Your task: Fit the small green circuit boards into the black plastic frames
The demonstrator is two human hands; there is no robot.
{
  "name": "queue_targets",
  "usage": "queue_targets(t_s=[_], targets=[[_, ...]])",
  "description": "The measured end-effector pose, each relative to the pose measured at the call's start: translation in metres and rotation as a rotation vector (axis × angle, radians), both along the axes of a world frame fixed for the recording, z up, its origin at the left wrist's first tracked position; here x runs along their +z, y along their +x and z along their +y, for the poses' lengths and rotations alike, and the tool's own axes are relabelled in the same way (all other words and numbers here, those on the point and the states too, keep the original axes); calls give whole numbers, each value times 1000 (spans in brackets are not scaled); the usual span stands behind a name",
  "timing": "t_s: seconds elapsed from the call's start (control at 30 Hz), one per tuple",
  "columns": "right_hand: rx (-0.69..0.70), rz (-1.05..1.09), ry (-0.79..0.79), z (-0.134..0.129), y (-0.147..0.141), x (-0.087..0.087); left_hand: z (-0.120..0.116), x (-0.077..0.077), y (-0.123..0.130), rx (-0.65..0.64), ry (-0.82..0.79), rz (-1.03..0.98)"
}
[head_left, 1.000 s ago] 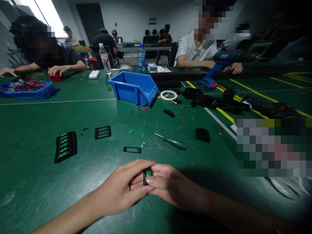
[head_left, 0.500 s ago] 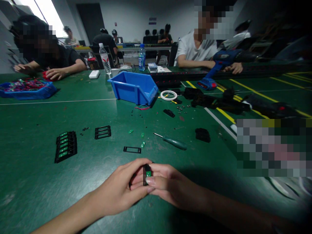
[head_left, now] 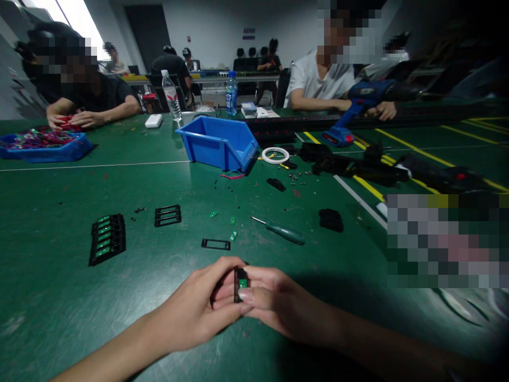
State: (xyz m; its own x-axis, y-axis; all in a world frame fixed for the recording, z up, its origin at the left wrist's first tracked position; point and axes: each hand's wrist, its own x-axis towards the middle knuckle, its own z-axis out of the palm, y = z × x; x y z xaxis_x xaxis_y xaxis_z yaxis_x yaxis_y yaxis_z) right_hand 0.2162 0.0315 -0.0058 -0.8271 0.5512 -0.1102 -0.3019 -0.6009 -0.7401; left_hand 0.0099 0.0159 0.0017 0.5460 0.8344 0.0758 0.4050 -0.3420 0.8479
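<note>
Left hand [head_left: 196, 297] fingertips [head_left: 239, 261] have eased back, sharing with the right hand [head_left: 278, 297] a grip pinching a black holder [head_left: 237, 282].

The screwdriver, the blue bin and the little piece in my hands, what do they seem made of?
Screwdriver: shaft looks metal, from its silvery glint; green handle probably smooth plastic, given its soft sheen.
Blue bin: likely moulded plastic, satin, with even colour and a formed rim.
Piece: black part perhaps plastic, from its plain dark edges, finish unclear; green part, with pale spots, resembles circuit board.
</note>
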Motion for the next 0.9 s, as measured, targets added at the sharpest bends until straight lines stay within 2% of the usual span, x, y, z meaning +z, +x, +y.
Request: queue_targets(t_s=[0.3,0.63,0.9], targets=[[-2,25,13,2,-1,-2,-2,-7,-2,4,90,2],[-3,-26,46,1,0,-4,-1,-1,-2,-21,76,-4],[13,-39,22,2,0,2,2,-1,0,-80,91,-81]])
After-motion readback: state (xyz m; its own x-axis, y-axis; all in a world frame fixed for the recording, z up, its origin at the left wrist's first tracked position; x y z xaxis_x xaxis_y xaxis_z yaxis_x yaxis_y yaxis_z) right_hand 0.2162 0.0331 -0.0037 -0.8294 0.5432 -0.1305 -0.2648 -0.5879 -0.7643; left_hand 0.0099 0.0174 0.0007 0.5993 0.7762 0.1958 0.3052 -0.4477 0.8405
